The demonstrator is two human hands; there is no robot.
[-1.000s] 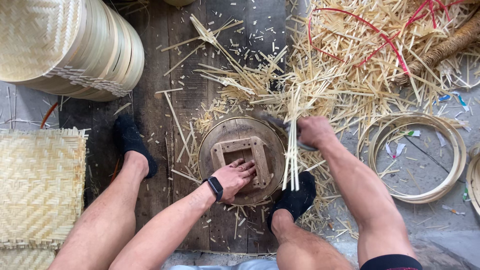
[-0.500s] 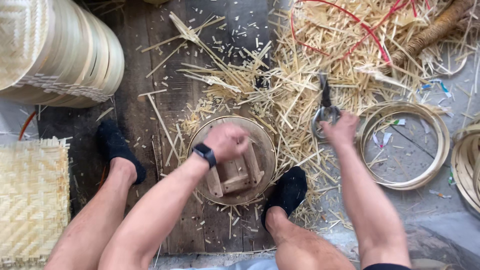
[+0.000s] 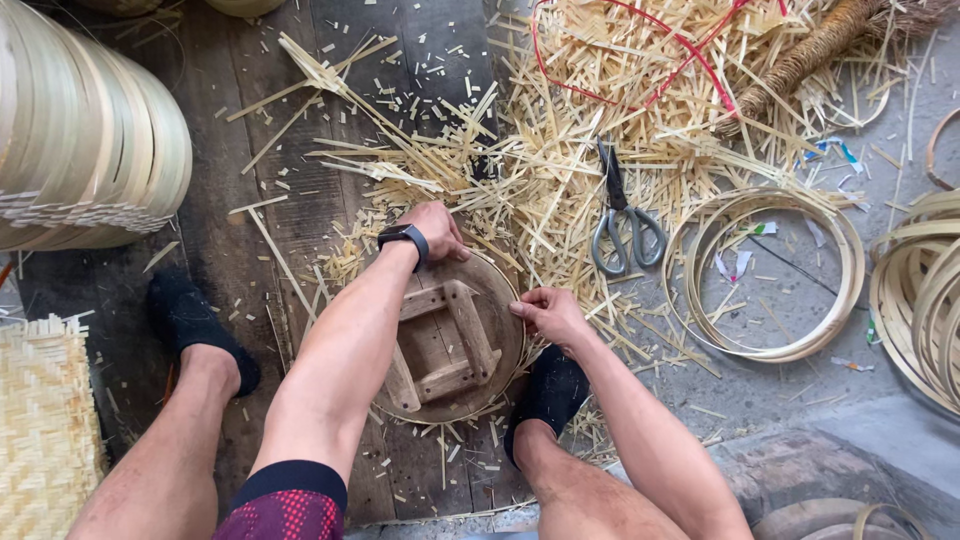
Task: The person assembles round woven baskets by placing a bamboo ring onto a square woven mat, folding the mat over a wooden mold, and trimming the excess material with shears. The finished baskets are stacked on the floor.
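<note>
Wooden round mould [image 3: 455, 345] gripped at rim by left hand [image 3: 432, 230], right hand [image 3: 548, 312]; forearm hides near-left part

A bamboo-weaving workshop: pale bamboo strip offcuts [image 3: 600, 130] litter the upper frame, grey-handled scissors [image 3: 622, 215] among them, stacked round woven trays [image 3: 90, 150] upper left.

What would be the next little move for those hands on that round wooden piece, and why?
Probably a small turn of the round wooden form on the spot. The left hand grips its far rim and the right hand its right edge, so both are set to rotate it. The scissors lie untouched among the bamboo strips, so cutting seems less likely.
</note>
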